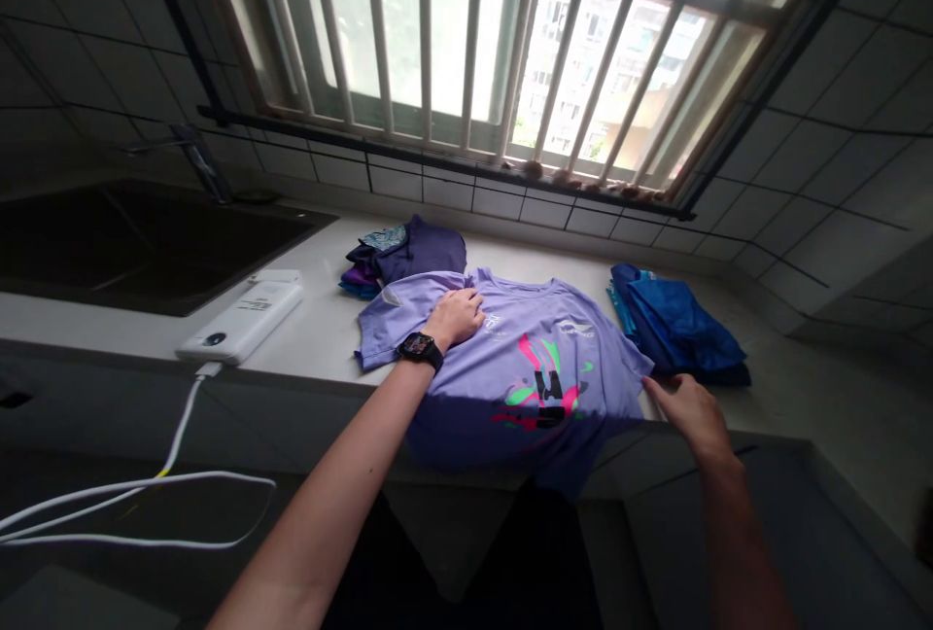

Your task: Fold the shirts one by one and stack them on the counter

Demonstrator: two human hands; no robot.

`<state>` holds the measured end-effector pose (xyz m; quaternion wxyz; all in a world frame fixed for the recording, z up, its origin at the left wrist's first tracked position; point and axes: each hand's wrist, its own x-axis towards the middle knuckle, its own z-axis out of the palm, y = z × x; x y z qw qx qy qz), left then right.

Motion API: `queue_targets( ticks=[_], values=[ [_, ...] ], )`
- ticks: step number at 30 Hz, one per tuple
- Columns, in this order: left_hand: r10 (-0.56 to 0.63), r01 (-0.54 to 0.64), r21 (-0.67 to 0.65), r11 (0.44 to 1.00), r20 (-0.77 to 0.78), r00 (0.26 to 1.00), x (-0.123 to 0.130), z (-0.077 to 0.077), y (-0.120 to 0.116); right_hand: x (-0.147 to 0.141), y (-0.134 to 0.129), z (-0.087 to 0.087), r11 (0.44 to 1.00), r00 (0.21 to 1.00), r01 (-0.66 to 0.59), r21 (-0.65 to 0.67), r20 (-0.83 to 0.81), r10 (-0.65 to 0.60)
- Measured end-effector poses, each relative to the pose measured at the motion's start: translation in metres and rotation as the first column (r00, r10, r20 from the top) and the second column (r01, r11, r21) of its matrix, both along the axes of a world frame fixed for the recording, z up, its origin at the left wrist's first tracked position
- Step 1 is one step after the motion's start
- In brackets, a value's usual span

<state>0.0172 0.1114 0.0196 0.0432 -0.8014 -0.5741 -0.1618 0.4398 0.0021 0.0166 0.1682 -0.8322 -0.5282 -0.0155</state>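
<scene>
A lavender T-shirt [502, 367] lies spread front side up on the white counter, its collar toward the window and its lower part hanging over the front edge. White lettering and a pink, green and black print show on its chest. My left hand [456, 315], with a black watch on the wrist, rests on the shirt near the left shoulder, fingers laid on the fabric. At the other side, my right hand [685, 406] pinches the edge of the right sleeve between thumb and fingers.
A folded dark purple pile of clothes [430, 249] sits behind the left sleeve. Folded blue clothes [674, 319] lie at the right. A white power bank [244, 319] with a cable [182, 426] stands beside the dark sink [146, 241]. A barred window [473, 47] is behind.
</scene>
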Motion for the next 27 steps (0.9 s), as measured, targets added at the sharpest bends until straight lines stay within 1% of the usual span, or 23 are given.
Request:
queue_targets(
  ticks=[4,7,9,12,14,16,18,19,20,22,24,25,26,27],
  values=[
    [0.001,-0.001,0.000,1.000,0.016,1.000,-0.001,-0.001,0.003,-0.025,0.005,0.006,0.999,0.998,-0.047,0.011,-0.047,0.048],
    [0.003,-0.004,0.006,1.000,0.037,0.999,-0.002,-0.001,0.004,-0.039,0.006,0.010,0.996,0.995,-0.071,0.055,-0.068,0.074],
    [0.005,-0.005,0.002,1.000,0.032,0.999,-0.002,-0.001,0.004,-0.043,0.006,0.012,0.992,0.994,-0.047,0.119,-0.092,0.058],
    [0.010,-0.010,-0.006,1.000,0.009,1.000,-0.001,-0.001,0.004,-0.047,0.008,0.016,0.974,0.983,-0.006,0.228,-0.178,0.048],
    [0.015,-0.015,-0.007,1.000,0.002,1.000,-0.002,0.000,0.004,-0.048,0.014,0.022,0.967,0.967,-0.018,0.254,-0.242,0.081],
    [0.015,-0.015,-0.006,1.000,0.009,1.000,-0.002,0.000,0.004,-0.048,0.022,0.030,0.964,0.957,-0.038,0.264,-0.268,0.111],
    [0.012,-0.012,-0.007,1.000,0.018,1.000,-0.002,0.000,0.004,-0.046,0.031,0.038,0.948,0.966,-0.026,0.317,-0.237,0.106],
    [0.011,-0.011,-0.008,1.000,0.019,1.000,-0.002,-0.001,0.004,-0.044,0.035,0.042,0.930,0.976,-0.020,0.367,-0.195,0.098],
    [0.012,-0.011,-0.008,1.000,0.021,1.000,-0.002,-0.001,0.004,-0.042,0.039,0.045,0.904,0.986,-0.024,0.426,-0.139,0.092],
    [0.014,-0.014,-0.004,1.000,0.029,0.999,-0.003,-0.001,0.004,-0.037,0.046,0.049,0.844,0.996,-0.076,0.530,-0.006,0.094],
    [0.013,-0.014,0.004,1.000,0.051,0.999,-0.003,-0.002,0.004,-0.032,0.050,0.049,0.795,0.992,-0.121,0.595,0.091,0.083],
    [0.011,-0.012,0.008,1.000,0.062,0.998,-0.003,-0.002,0.004,-0.030,0.052,0.048,0.784,0.992,-0.121,0.609,0.102,0.074],
    [0.009,-0.009,0.010,1.000,0.069,0.998,-0.003,-0.002,0.004,-0.028,0.055,0.048,0.787,0.994,-0.104,0.608,0.079,0.070],
    [0.007,-0.008,0.011,1.000,0.073,0.997,-0.003,-0.002,0.004,-0.028,0.058,0.047,0.805,0.997,-0.075,0.588,0.027,0.073]
  ],
)
